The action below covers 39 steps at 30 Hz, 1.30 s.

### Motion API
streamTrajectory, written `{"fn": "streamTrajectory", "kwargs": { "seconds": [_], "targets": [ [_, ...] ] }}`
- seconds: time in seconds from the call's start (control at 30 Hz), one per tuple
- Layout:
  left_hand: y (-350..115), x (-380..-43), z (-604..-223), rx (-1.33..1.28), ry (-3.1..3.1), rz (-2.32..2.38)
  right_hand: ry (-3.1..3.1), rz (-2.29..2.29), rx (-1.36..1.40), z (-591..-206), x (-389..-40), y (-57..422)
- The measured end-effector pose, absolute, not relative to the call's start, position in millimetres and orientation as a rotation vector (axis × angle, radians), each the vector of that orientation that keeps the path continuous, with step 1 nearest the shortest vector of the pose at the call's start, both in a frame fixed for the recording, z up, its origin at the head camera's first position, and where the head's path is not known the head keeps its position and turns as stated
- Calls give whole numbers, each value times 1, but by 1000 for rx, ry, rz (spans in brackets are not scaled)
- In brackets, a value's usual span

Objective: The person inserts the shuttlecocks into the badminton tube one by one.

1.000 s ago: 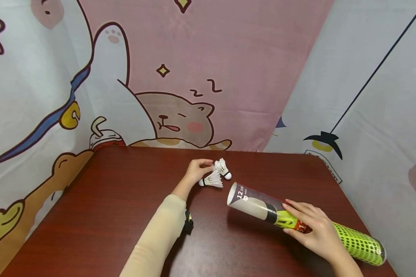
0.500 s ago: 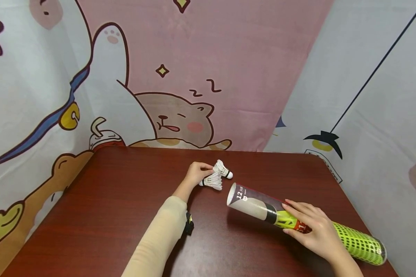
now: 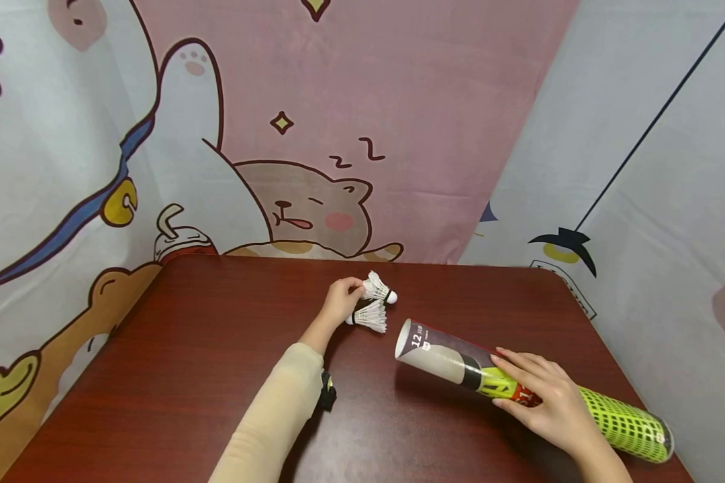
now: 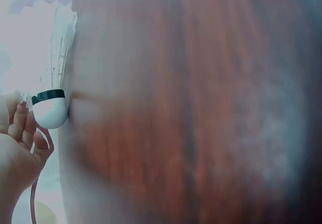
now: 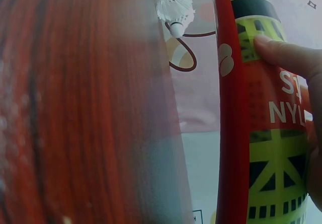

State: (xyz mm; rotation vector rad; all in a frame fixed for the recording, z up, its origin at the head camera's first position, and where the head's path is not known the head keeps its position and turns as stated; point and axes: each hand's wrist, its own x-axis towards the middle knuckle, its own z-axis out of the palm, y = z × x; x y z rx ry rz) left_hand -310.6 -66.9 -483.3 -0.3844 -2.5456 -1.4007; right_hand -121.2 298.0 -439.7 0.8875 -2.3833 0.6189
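Two white feather shuttlecocks are together near the table's back edge in the head view. My left hand (image 3: pixel 340 300) pinches the feather rim of the farther shuttlecock (image 3: pixel 376 287), whose cork points right. Just below it lies the nearer shuttlecock (image 3: pixel 370 316), feathers to the right and cork by my left hand; its white cork (image 4: pixel 50 112) with a dark band shows large in the left wrist view. My right hand (image 3: pixel 552 401) grips a printed shuttlecock tube (image 3: pixel 444 352) round its middle. The tube's open end faces left toward the shuttlecocks, and its yellow-green mesh pattern (image 3: pixel 625 422) shows at the right.
The dark red-brown table (image 3: pixel 217 369) spreads under both arms. A cartoon-printed cloth (image 3: pixel 435 134) hangs right behind its back edge and along the sides. A black strap piece (image 3: pixel 328 390) sits at my left sleeve.
My left hand has come to pinch the farther shuttlecock and shifted it slightly left and back. The nearer shuttlecock has barely moved. The right hand and the tube stay put.
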Motion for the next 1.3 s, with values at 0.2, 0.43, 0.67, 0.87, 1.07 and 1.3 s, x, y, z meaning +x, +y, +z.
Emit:
{"fn": "streamTrajectory", "kwargs": {
  "seconds": [0.2, 0.43, 0.67, 0.87, 1.07, 1.3],
  "targets": [
    [-72, -309, -477, -331, -2434, -1407, -2377, 611, 887, -440, -121, 299],
    [-74, -299, -460, -340, -2295, -1450, -2410, 613, 868, -440, -120, 300],
    [-72, -278, -441, -375, -2203, -1516, -2401, 609, 867, -441, -121, 299],
    [-68, -248, -432, -433, -2171, -1595, -2395, 615, 867, -440, -120, 299],
    [-65, -223, -427, -436, -2138, -1620, -2384, 618, 873, -439, -120, 299],
    [-65, -203, -426, -459, -2124, -1597, -2422, 612, 840, -438, -118, 301]
  ]
}}
